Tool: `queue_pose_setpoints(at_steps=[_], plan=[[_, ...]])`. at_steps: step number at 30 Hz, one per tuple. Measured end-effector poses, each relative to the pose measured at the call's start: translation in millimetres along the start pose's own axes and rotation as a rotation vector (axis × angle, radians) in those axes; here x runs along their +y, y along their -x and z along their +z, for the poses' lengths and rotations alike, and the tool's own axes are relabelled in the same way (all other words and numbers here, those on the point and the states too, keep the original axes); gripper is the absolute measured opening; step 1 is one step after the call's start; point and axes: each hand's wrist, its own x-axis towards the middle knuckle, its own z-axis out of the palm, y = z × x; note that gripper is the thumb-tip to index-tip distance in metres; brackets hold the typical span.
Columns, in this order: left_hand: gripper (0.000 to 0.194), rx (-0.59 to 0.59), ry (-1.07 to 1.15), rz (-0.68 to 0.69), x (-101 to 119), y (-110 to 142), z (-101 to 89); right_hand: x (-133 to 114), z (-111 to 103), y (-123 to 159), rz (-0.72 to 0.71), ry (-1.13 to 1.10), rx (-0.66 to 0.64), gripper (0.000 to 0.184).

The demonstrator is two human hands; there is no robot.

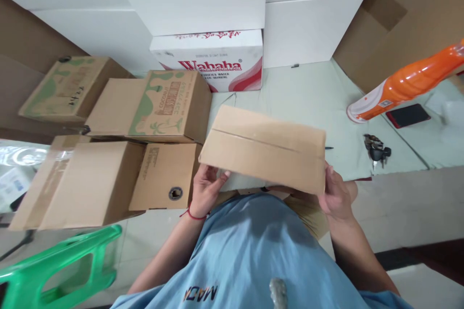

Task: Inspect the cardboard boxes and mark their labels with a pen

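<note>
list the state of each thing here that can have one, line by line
carton: held up, tilted
left grip: closed on carton edge
right grip: closed on opposite edge
Wahaha box: no open flap showing
coconut box: no open flap showing
taped box: tape stuck along it
orange bottle: standing, top out of frame
phone: lying flat, screen dark
keys: bunched

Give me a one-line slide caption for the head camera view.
Left hand and right hand hold a seamed cardboard piece at a pale table, a white Wahaha carton behind.
</note>
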Motion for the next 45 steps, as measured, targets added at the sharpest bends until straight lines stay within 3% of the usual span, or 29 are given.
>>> queue_pose_setpoints(at_steps=[3,7,10,14,18,22,25,27,30,34,38,41,45], plan=[[0.037,0.02,-0.075,0.081,12.0,-4.7,-3.4,-0.6,1.6,1.9,0.032,-0.159,0.015,0.063],[0.058,-0.028,-0.097,0.178,39.4,-7.0,-1.6,7.8,1.8,3.0,0.091,-0.267,0.051,0.068],[0.05,-0.069,-0.009,0.175,54.3,-6.5,2.6,15.2,-0.2,2.1,0.123,-0.327,0.149,0.062],[0.052,-0.113,0.098,0.152,54.9,-4.5,4.8,14.1,0.3,1.6,0.087,-0.385,0.09,0.066],[0.054,-0.213,0.066,0.172,51.1,0.7,0.3,10.1,4.2,-0.6,0.03,-0.407,0.019,0.064],[0.053,-0.373,-0.054,0.235,58.5,5.4,-3.2,17.3,3.6,-6.8,0.05,-0.39,0.111,0.05],[0.047,-0.428,-0.089,0.264,64.8,7.7,-0.2,26.5,-0.6,-9.8,0.055,-0.364,0.155,0.042],[0.048,-0.387,-0.049,0.205,66.0,8.8,3.4,30.5,-3.5,-9.9,-0.005,-0.312,0.117,0.045],[0.065,-0.249,0.0,0.033,63.1,7.9,7.3,27.4,-6.3,-6.8,-0.162,-0.203,-0.048,0.055],[0.062,-0.048,0.035,-0.24,51.8,-1.4,6.5,2.1,-5.8,2.9,-0.339,0.045,-0.3,0.052],[0.056,0.02,0.267,-0.514,34.0,-9.0,3.0,-28.1,5.1,11.4,-0.54,0.463,-0.408,0.064],[0.052,0.029,0.325,-0.569,23.4,-6.0,0.6,-37.7,16.0,11.1,-0.698,0.571,-0.443,0.074],[0.05,0.05,0.363,-0.492,18.3,1.0,-2.6,-35.3,19.0,6.2,-0.733,0.543,-0.43,0.074]])
